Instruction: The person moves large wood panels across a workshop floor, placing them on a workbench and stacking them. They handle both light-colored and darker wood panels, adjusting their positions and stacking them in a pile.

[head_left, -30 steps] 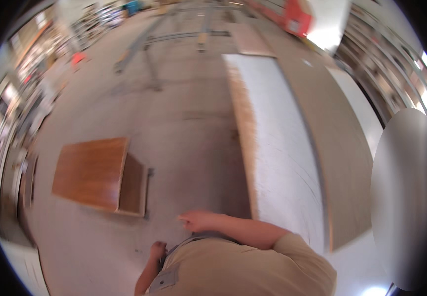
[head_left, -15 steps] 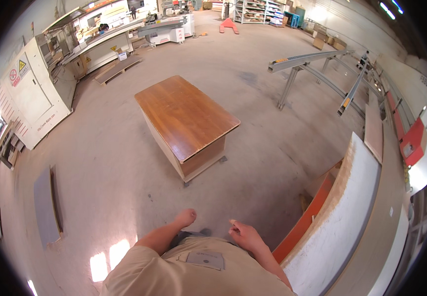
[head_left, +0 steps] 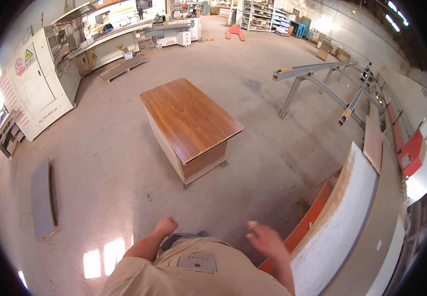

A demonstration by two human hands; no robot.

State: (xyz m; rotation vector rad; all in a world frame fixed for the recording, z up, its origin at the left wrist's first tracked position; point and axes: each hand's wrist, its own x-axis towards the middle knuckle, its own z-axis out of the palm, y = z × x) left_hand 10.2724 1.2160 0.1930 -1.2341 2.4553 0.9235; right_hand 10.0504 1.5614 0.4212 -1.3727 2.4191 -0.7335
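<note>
My left hand [head_left: 166,225] hangs at my side in front of my body, fingers curled into a loose fist with nothing showing in it. My right hand [head_left: 266,240] is out to the right, a little blurred, with thumb and fingers pinched together. A small pale tip shows at the pinch, too small to name. Ahead of both hands, and apart from them, a low wooden table [head_left: 191,118] with a glossy brown top and boxed-in sides stands on the concrete floor. An orange board [head_left: 312,209] on edge is nearest to my right hand.
Large boards, one a white panel [head_left: 336,222], lean along the right. Beyond them stands a metal rail frame [head_left: 312,69]. A grey board [head_left: 42,200] is at the left, a white machine cabinet [head_left: 38,84] behind it. A red pallet jack [head_left: 234,32] is far back.
My right hand has swung outward to the right, toward the boards. The left fist has shifted slightly left and down. The view has moved a little; the table has stayed in place.
</note>
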